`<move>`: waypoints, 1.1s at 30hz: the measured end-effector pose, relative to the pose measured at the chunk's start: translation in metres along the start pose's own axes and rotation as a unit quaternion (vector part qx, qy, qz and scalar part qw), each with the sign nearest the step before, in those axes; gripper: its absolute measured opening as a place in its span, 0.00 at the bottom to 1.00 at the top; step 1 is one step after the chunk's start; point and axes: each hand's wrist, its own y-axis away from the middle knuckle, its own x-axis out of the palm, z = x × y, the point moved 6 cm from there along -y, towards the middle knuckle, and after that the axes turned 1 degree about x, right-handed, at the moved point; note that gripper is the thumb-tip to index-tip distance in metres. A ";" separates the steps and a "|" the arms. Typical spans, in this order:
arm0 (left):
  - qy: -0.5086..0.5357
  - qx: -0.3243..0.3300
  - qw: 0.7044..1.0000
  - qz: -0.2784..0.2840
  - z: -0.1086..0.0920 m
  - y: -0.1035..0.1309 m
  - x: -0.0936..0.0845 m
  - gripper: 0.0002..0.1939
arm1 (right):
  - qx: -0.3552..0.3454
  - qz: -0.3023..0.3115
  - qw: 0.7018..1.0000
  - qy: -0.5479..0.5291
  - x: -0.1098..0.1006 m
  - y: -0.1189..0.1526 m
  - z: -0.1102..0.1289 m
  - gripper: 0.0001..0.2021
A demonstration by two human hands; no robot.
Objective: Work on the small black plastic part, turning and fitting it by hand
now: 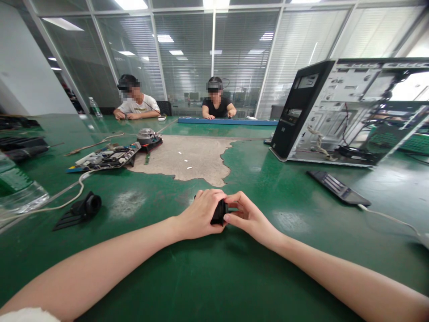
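Note:
A small black object [218, 213] is between my two hands, low over the green table [208, 277]. My left hand [203, 214] wraps over it from the left and hides much of it. From the right, my right hand [246, 218] reaches its right end, with thumb and index finger bent close around that end. A thin dark part shows between those fingers, too small to make out. To the left, a black part with a round opening [83, 208] lies on the table.
An open computer case [308, 116] stands at the right, with a black panel [338, 188] before it. Circuit boards [107, 156], a cable [80, 183] and a plastic bottle [20, 188] are at the left. Two people sit across the table.

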 end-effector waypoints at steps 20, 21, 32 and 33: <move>0.003 -0.004 1.000 -0.002 0.000 0.000 0.001 0.27 | 0.015 -0.006 1.000 -0.022 0.000 0.000 0.000 0.11; 0.002 -0.003 1.000 -0.002 0.000 0.000 0.000 0.27 | 0.015 -0.010 1.000 -0.022 0.000 0.000 0.000 0.12; 0.011 0.000 1.000 0.005 0.000 0.001 -0.001 0.29 | 0.004 0.006 1.000 0.024 0.000 0.000 -0.001 0.14; 0.011 0.000 1.000 0.005 0.000 0.001 0.000 0.29 | -0.003 0.005 1.000 0.022 0.000 0.001 0.001 0.14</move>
